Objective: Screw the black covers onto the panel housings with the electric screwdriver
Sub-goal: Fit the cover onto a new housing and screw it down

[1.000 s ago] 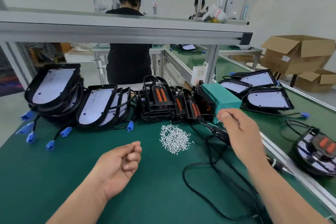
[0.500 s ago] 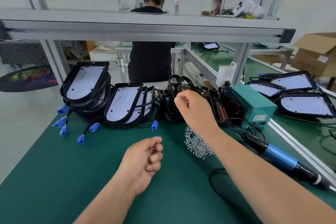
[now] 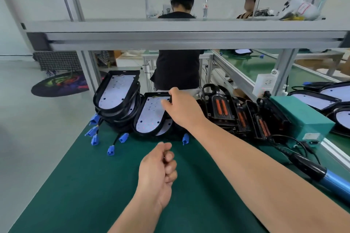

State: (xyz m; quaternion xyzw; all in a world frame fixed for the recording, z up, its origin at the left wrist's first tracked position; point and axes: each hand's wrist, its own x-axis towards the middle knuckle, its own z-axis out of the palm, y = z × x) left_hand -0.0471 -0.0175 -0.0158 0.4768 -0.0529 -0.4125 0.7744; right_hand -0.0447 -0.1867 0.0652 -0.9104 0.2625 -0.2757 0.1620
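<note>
Rounded panel housing [image 3: 149,119], black rim around a flat white board, is gripped at its top edge by the right hand [image 3: 181,108], fingers seemingly hooked over the rim. Left hand [image 3: 157,170] is balled into a fist above the smooth green mat [image 3: 94,185]. Black covers [image 3: 220,108] with orange strips are leaned alongside. Black-and-blue electric screwdriver [image 3: 312,172] is laid far right, under an aluminium frame [image 3: 170,38].

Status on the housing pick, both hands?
Right hand grips top rim of a panel housing in the leaning stack. Left hand fisted over the mat, nothing visible in it. Electric screwdriver lies untouched at right.
</note>
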